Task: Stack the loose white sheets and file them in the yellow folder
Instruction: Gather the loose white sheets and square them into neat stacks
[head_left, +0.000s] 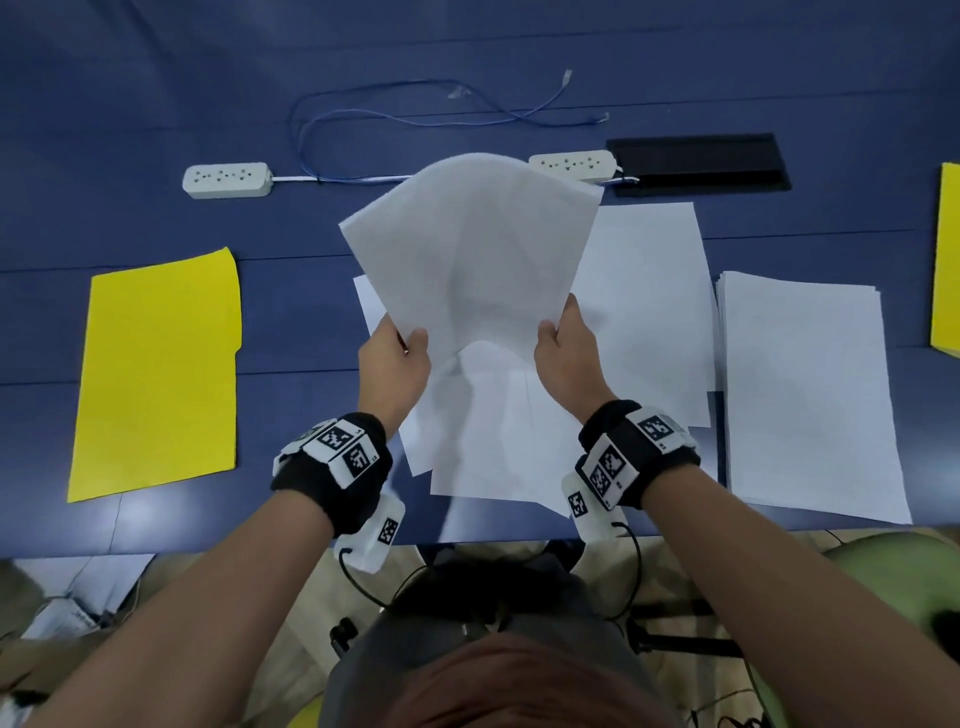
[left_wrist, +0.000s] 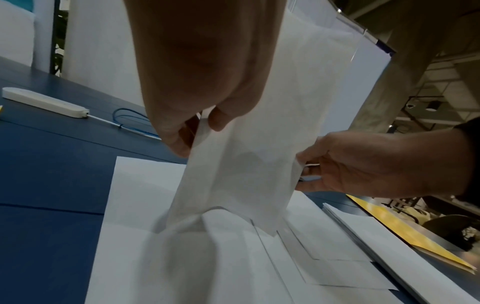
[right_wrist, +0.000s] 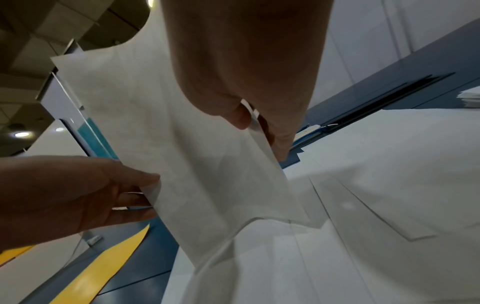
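Item: thin bundle of white paper sheets (head_left: 470, 249), held upright over the dark blue desk (head_left: 291, 322), lower edge resting on the scattered white sheets lying flat (head_left: 498, 431).

Grip: your left hand (head_left: 395, 364) pinches the bundle's left edge, thumb in front and fingers (left_wrist: 176, 142) behind; your right hand (head_left: 569, 353) pinches the right edge likewise. Both sets of fingers are clamped on the paper.

Destination: flat yellow card folder (head_left: 156, 374), closed, well apart to your left.

Also present: tall neat stack of white paper (head_left: 805, 395) to your right; second yellow folder (head_left: 945, 260) at the far right edge.

Risks, as judged:
- The bundle's top bows and fans; squeeze harder and it may crease.
- Tap it unevenly and sheets likely slip out of square.
- The flat sheets beneath overlap crookedly; dragging the bundle could scatter them.
- The folder is shut; you will probably need one hand free, leaving the bundle to sag.
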